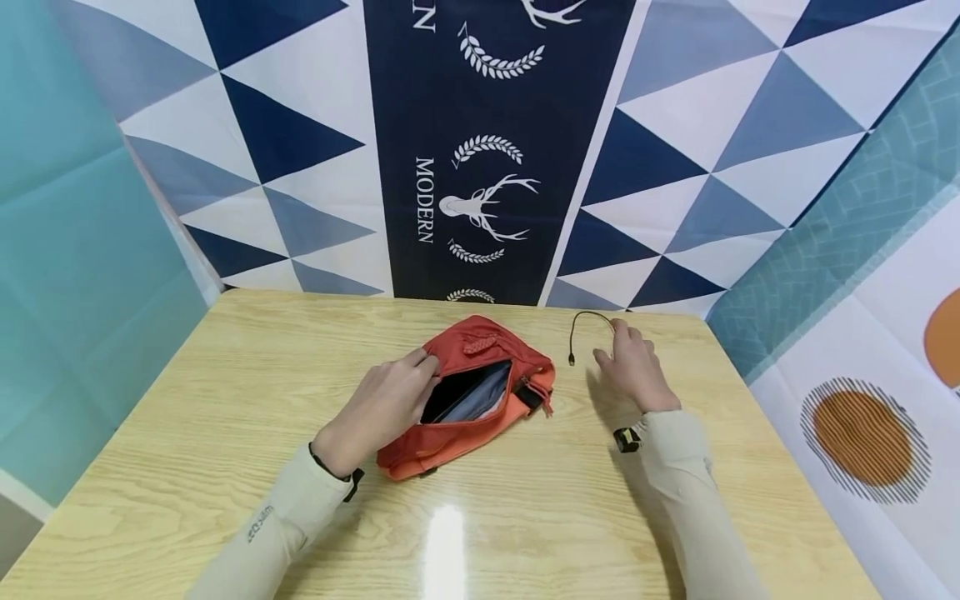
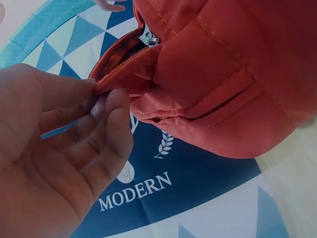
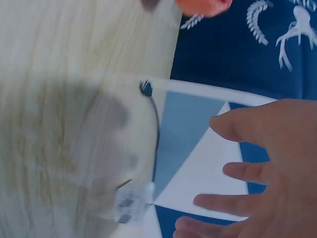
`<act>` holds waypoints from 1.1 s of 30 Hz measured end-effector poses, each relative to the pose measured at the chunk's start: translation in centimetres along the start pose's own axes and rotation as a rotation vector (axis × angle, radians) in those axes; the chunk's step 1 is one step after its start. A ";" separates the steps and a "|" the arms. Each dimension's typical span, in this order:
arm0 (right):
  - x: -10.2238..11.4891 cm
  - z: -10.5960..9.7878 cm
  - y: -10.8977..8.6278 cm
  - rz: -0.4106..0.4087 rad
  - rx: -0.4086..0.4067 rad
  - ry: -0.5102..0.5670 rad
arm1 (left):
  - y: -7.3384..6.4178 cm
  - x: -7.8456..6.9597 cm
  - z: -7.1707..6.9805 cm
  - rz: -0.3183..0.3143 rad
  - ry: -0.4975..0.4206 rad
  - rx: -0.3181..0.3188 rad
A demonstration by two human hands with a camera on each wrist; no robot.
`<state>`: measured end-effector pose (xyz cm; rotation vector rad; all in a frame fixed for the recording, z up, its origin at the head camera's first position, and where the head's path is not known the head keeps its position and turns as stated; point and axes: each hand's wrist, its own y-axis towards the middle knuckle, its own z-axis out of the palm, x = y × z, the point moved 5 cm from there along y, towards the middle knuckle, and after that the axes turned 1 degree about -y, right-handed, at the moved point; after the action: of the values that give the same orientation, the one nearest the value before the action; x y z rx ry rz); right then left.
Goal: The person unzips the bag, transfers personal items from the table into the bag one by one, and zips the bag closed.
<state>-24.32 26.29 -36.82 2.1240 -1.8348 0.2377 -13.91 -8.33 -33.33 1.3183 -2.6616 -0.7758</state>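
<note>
A red waist bag [image 1: 480, 354] lies on the table with its zipped mouth gaping, and a dark lining and a grey-blue layer show inside. My left hand [image 1: 393, 396] pinches the zipper edge at the bag's left side; the left wrist view shows thumb and fingers on that edge [image 2: 111, 82], near a metal zipper pull [image 2: 148, 37]. Right of the bag is a thin black cable [image 1: 572, 333] with a USB plug [image 3: 145, 88] at one end. Near the cable's other end hovers my right hand [image 1: 633, 367], its fingers spread and apart from it in the right wrist view.
The pale wooden table [image 1: 187, 433] ends at a patterned cloth backdrop [image 1: 315, 167]. A small white label-like piece [image 3: 132, 203] shows near the cable. Teal cloth [image 1: 97, 233] borders the left side, and a patterned cloth [image 1: 862, 400] the right.
</note>
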 end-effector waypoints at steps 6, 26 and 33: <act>-1.2 1.8 0.6 0.069 0.099 -0.033 | -0.1 -0.2 0.2 0.001 -0.008 -0.001; 0.1 3.8 1.8 0.078 -0.021 -0.200 | 0.2 -0.3 0.4 -0.012 -0.010 0.012; -0.5 3.3 1.7 0.056 -0.005 -0.177 | 0.1 -0.2 0.5 -0.010 -0.009 0.019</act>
<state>-26.37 25.38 -39.87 2.1531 -1.9923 0.0590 -14.00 -7.91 -33.73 1.3370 -2.6779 -0.7612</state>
